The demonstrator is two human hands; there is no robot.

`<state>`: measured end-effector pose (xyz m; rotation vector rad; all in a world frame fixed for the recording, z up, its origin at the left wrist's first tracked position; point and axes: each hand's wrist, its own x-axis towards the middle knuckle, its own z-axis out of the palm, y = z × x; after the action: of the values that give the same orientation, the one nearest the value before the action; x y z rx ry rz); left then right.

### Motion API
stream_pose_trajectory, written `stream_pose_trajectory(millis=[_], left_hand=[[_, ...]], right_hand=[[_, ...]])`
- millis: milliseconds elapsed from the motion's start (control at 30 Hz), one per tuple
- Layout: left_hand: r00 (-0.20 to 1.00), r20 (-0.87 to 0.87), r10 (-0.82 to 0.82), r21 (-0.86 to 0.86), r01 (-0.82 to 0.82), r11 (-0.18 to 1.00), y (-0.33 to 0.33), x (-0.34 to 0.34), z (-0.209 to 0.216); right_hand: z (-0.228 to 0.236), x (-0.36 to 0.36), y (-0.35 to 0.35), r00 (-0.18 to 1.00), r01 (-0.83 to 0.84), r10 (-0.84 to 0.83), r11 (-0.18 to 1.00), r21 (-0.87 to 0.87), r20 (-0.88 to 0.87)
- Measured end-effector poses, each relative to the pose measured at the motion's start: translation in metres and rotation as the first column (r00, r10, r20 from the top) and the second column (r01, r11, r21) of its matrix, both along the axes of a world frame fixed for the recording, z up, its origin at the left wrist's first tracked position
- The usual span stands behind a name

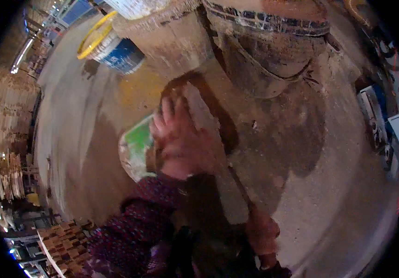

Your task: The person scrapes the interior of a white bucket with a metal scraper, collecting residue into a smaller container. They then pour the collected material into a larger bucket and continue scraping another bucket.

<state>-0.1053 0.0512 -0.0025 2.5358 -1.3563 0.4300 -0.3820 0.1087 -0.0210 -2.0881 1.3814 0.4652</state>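
Note:
My left hand [183, 139], its sleeve dark and patterned, lies with fingers spread over a dirty container [137, 141] with a green and white side. The container's full shape is hidden under the hand and arm. Alongside the fingers shows a pale, rough surface [204, 111] edged in dark brown; whether it belongs to the container I cannot tell. Lower right, my right hand [262, 229] is closed around a thin dark handle [240, 185] that slants up toward the pale surface. Motion blurs both hands, and what the handle belongs to is unclear.
Beyond my hands stand a blue and white bucket [118, 53] with a yellow rim, a mud-caked bucket [171, 44] and a larger crusted tub [269, 41]. Stacked wood blocks [62, 243] lie at lower left. Stained concrete floor [320, 208] spreads around.

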Motion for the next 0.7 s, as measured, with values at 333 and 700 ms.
stream_pose_trajectory(millis=[333,700], left_hand=[[1.000,0.010,0.012,-0.040,-0.012,0.999,0.002,-0.005,0.005],[0.999,-0.040,0.002,-0.029,-0.003,1.000,-0.008,-0.008,0.003]], right_hand=[[0.006,-0.018,-0.016,0.993,-0.035,0.050,0.991,-0.132,0.108],[0.037,0.025,-0.010,0.957,-0.143,0.114,0.985,-0.091,-0.268]])
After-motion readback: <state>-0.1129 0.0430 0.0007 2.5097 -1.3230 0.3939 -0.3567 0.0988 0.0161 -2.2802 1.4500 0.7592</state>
